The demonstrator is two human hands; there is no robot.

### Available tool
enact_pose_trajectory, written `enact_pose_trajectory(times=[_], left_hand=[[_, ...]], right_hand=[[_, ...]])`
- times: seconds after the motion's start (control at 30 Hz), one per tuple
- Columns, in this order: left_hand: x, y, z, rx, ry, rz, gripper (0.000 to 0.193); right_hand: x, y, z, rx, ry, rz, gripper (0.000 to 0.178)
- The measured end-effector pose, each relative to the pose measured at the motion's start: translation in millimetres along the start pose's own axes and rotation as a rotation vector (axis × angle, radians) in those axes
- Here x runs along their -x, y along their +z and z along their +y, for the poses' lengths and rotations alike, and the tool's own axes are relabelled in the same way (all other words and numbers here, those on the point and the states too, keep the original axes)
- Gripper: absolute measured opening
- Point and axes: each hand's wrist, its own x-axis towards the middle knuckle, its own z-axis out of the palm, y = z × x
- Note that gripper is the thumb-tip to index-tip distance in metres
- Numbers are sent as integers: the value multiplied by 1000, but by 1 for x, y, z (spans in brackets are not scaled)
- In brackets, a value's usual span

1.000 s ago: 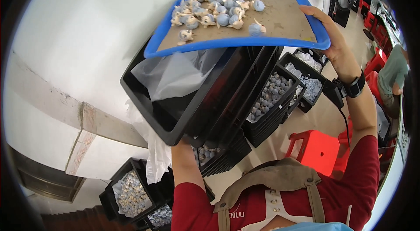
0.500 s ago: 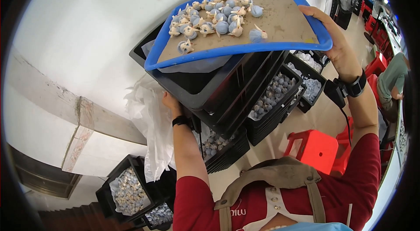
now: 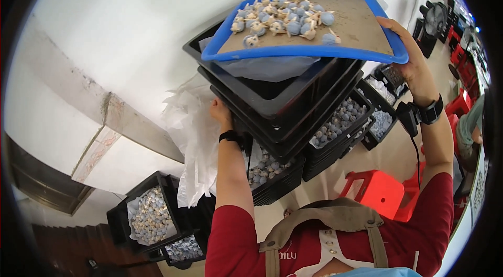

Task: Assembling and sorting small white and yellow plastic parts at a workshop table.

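My right hand (image 3: pixel 407 49) grips the right end of a blue-rimmed tray (image 3: pixel 361 25) with a brown, speckled bottom. Small blue-and-cream figures (image 3: pixel 277 23) with pointed ears cluster on the tray's left part. The tray rests tilted across the top of a stack of black plastic crates (image 3: pixel 275 106), a white liner (image 3: pixel 267 69) showing beneath it. Lower on the left, my left hand (image 3: pixel 221 113) is curled closed at the stack's side, against hanging translucent plastic sheets (image 3: pixel 194 140). Its far fingers are hidden, so what it grips does not show.
More black crates (image 3: pixel 331 135) of blue-grey round pieces stand behind and below the stack. At lower left a crate holds cream-and-blue pieces (image 3: pixel 152 216). Red stools (image 3: pixel 373 193) stand at right, with a fan (image 3: pixel 435 17) beyond. A white wall (image 3: pixel 120 30) borders the left.
The tray has come down onto the crates and lies flatter in view. The crates show further right now because the view shifted. Both hands keep their holds.
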Motion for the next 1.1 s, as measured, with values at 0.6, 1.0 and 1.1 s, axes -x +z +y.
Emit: enact_pose_trajectory(times=[0.6,1.0,1.1], left_hand=[[-17,-14,-46,12,-294,-177,50],[82,-80,144,498,-634,-577,72],[86,-76,135,476,-667,-596,68]], right_hand=[[-9,-93,-60,66,-56,-134,26],[-150,-43,-32,206,183,-445,34],[-161,-33,-28,238,272,-492,38]])
